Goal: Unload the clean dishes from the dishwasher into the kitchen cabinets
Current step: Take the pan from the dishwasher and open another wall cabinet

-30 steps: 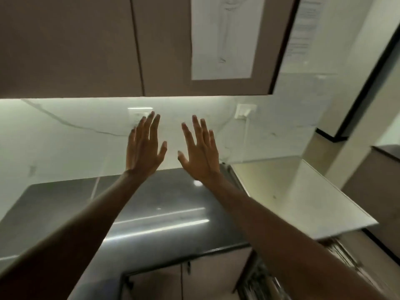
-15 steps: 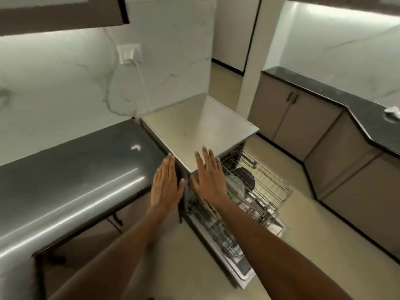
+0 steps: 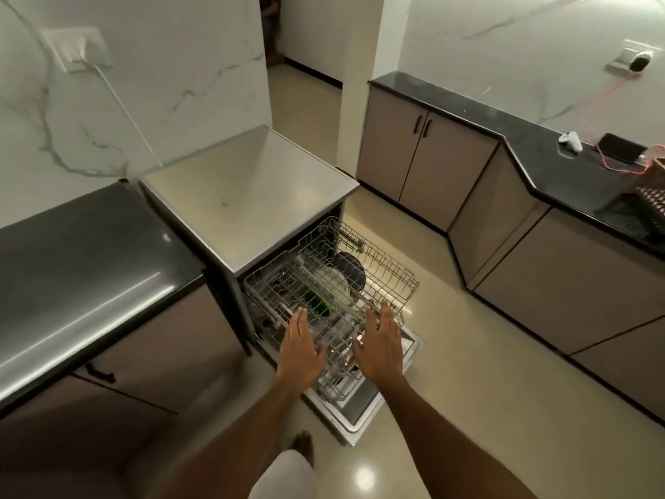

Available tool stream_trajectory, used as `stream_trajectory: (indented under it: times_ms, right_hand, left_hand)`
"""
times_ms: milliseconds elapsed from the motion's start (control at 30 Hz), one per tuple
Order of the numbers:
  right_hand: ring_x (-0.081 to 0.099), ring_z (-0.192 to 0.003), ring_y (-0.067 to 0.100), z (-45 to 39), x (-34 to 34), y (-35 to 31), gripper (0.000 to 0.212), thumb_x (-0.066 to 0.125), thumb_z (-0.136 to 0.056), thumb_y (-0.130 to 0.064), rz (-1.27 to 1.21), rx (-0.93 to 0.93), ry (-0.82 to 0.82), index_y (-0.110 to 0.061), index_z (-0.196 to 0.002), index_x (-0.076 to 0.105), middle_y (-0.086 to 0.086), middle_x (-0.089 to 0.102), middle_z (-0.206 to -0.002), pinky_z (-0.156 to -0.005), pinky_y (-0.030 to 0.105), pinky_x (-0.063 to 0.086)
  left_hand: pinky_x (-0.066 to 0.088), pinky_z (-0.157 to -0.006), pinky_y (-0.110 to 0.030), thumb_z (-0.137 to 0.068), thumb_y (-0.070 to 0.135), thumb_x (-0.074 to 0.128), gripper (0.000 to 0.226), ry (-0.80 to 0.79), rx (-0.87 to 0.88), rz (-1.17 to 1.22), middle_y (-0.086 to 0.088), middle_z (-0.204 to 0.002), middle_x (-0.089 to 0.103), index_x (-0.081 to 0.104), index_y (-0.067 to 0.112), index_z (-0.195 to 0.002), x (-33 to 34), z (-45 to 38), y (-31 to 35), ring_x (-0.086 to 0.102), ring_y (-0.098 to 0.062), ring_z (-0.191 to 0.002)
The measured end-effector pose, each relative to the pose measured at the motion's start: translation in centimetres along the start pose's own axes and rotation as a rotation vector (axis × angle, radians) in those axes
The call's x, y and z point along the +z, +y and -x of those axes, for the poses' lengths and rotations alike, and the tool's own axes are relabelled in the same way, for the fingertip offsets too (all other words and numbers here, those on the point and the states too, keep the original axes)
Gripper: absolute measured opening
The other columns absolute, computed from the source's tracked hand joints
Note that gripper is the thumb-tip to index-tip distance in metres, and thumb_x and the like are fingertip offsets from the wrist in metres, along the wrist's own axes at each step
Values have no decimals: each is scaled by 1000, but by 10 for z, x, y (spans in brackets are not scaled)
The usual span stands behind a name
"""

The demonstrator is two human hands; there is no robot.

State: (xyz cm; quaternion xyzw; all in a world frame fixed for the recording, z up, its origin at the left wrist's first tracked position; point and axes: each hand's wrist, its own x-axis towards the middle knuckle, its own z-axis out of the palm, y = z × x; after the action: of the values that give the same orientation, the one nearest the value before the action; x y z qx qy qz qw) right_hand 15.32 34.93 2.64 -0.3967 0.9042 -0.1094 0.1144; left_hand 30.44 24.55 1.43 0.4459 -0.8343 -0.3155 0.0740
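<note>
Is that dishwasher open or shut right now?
Open. The dishwasher has its door folded down flat and the wire rack pulled out over it, with dishes showing inside.

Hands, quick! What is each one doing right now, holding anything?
Left hand: open, fingers straight, holding nothing, above the rack.
Right hand: open, fingers straight, holding nothing, above the same rack.
</note>
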Motion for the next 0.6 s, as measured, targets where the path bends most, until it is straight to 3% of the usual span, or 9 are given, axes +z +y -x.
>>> stream_trajectory:
  times_ms: [133,333,433,600]
  right_hand:
    - [8,-160,34,-30,4,39,74,64,-97,-45,-12,17,-24,-21,-159,31,15,5,-173,-128,54,19]
    - [8,-160,35,-87,10,94,81,66,-96,-37,63,-27,-146,-18,-162,24,15,6,-173,-128,49,14]
    - [6,-160,34,-113,9,119,79,63,-98,-37,119,-67,-203,-20,-163,22,15,6,-173,-129,49,14]
    - [9,-160,34,-158,-4,143,74,63,-98,-36,142,-172,-253,-17,-160,28,15,9,-173,-129,50,14]
  left_hand:
    - [23,-124,-39,-99,37,63,91,-76,-61,64,-6,-172,7,3,14,-165,52,-26,22,17,-25,-157]
    - [33,-120,-37,-100,33,63,87,-140,-234,201,-8,-171,11,9,13,-165,129,-75,56,28,-28,-154]
    - [27,-123,-36,-101,32,62,85,-175,-268,158,-12,-171,11,9,8,-164,152,-94,77,21,-28,-156]
    - [36,-117,-37,-99,34,64,82,-190,-257,65,-10,-168,21,17,9,-162,164,-118,105,29,-26,-152]
